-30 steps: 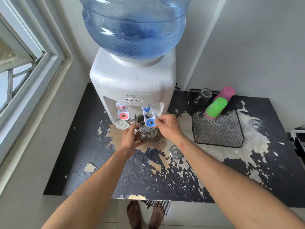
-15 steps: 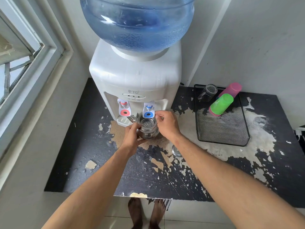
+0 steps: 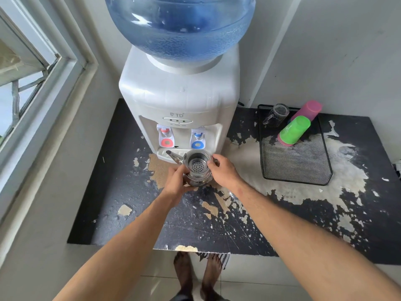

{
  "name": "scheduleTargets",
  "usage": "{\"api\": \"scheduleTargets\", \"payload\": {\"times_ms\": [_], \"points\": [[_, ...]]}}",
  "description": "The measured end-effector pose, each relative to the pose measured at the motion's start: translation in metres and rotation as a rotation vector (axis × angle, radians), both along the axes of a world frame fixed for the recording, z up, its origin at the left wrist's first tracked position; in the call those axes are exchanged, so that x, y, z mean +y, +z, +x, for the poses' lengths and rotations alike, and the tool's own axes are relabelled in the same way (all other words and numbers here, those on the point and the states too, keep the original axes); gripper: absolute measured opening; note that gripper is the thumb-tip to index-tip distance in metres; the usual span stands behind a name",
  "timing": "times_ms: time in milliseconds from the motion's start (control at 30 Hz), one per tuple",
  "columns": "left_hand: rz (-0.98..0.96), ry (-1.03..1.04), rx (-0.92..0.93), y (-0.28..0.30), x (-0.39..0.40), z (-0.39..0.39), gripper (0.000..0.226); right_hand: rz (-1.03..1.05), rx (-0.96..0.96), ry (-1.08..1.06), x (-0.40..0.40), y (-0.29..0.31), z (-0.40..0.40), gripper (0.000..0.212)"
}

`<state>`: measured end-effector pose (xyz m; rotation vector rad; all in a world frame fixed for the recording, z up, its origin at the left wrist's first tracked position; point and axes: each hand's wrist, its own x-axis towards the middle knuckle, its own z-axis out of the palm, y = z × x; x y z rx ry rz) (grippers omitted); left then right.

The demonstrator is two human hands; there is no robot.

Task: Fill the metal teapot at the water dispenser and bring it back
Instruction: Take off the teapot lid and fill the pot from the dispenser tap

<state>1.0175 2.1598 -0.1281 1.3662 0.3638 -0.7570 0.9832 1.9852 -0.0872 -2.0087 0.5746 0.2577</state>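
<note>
The metal teapot [image 3: 197, 168] is lidless, its perforated strainer showing, spout pointing left. It is held just in front of the white water dispenser [image 3: 180, 101], below the blue tap [image 3: 197, 141]. My left hand [image 3: 176, 181] grips the pot's left side and underside. At the pot's right rim, my right hand [image 3: 222, 172] holds it near the handle. The red tap [image 3: 166, 139] is to the left. A blue water bottle [image 3: 180, 25] tops the dispenser.
The black table [image 3: 121, 192] has peeling, worn patches. A black mesh tray [image 3: 297, 161] at the right holds a green cup [image 3: 295, 130], a pink cup [image 3: 308, 109] and a glass mug [image 3: 276, 115]. A small metal lid [image 3: 232, 194] peeks out under my right wrist. A window [image 3: 28, 83] is at left.
My right hand has let go of the blue tap lever and come down to the teapot's right rim. The teapot has moved slightly toward me, away from under the tap.
</note>
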Motion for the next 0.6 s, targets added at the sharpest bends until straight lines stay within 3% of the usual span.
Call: {"api": "scheduleTargets", "payload": {"times_ms": [167, 300, 500, 600], "points": [[0.070, -0.135, -0.032, 0.000, 0.009, -0.018, 0.031, 0.038, 0.028, 0.004, -0.004, -0.009, -0.025, 0.038], [0.148, -0.200, -0.014, -0.006, 0.014, -0.033, 0.032, 0.024, 0.059, 0.011, -0.007, -0.016, -0.049, 0.050], [0.202, -0.270, 0.002, -0.011, 0.011, -0.059, 0.027, -0.015, 0.052, 0.046, -0.018, -0.025, -0.073, 0.053], [0.180, -0.248, 0.030, -0.013, 0.007, -0.069, 0.035, 0.035, 0.064, 0.068, -0.026, -0.027, -0.080, 0.055]]}}
